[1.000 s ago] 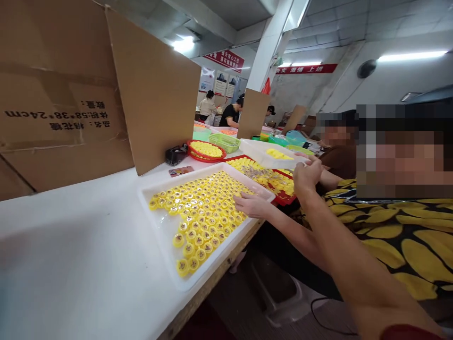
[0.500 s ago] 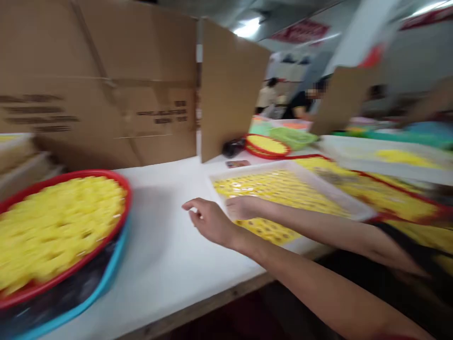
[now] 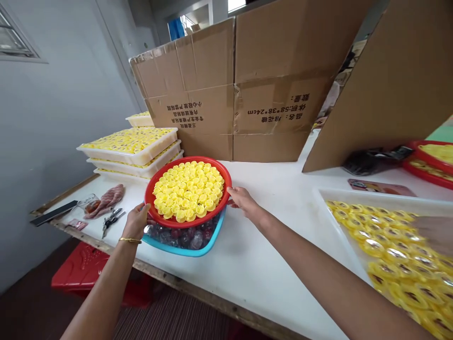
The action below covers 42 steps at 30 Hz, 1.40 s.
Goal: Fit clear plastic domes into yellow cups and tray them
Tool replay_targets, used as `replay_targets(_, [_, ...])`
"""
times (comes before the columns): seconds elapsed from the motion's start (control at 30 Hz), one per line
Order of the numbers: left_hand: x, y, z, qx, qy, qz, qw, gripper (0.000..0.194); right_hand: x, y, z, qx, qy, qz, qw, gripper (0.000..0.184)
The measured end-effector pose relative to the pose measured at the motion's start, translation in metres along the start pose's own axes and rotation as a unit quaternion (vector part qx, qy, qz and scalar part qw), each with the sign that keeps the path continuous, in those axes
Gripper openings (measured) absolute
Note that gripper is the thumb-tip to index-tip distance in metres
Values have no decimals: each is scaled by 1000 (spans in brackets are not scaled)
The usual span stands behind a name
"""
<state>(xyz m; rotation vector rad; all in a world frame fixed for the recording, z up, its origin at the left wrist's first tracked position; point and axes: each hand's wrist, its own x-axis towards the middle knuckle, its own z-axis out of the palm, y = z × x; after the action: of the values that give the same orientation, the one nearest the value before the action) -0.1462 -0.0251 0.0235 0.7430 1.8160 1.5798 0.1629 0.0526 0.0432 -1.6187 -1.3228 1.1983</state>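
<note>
A round red tray [image 3: 222,208] full of small yellow flower-shaped pieces [image 3: 187,191] sits over a blue basin [image 3: 198,252]. Dark, glossy wrapped items [image 3: 191,237] show in the basin below it. My left hand [image 3: 135,221], a bracelet at its wrist, grips the tray's left rim. On the opposite side my right hand [image 3: 244,200] is closed on the right rim. Both thumbs lie at the top of the rim; the other fingers are partly hidden underneath.
White trays [image 3: 141,153] of yellow pieces are stacked at back left. Keys [image 3: 112,221] and a cloth [image 3: 108,200] lie near the left edge. A cardboard sheet [image 3: 215,118] stands behind. At right, a white tray [image 3: 343,241] holds yellow pieces; a blurred hand [image 3: 437,233] is over it.
The view has swung left. My hands, earlier near the white tray and bare table, now hold the red tray on both sides.
</note>
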Motion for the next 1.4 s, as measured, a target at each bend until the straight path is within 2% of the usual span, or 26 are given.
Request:
replay_targets(0.1, [4,3,0,-7,0,-33,999,8,11,4,10,8,22,-10,1000,14])
replay_targets(0.2, [1,5,1,-15,14,-32,999,20,15,8,12,23,35,-32,999,12])
replay_targets(0.43, [-22,15,9,-52,-15,19,998,35,5,14,-10,78,47,-80,993,19])
replay_targets(0.6, [-45,35,28,-82,-61,33,994,37,-19,16,-52,107,81,-93,987,19])
replay_targets(0.8, [-84,47,71,-106,-160,31,981,40,-64,22,-123,131,123,-92,980,19])
replay_targets(0.93, [-129,41,100,-130,-195,9,972,44,-96,42,-172,158,155,-67,973,24])
replay_targets(1.1, [-182,15,131,-164,-256,-20,953,43,-123,84,-225,156,234,-22,959,23])
replay_targets(1.23, [-201,-10,142,-161,-279,-17,946,37,-138,107,-241,156,255,-7,954,20])
replay_targets(1.4, [-199,-27,140,-138,-285,-13,949,36,-149,114,-232,146,250,4,957,21])
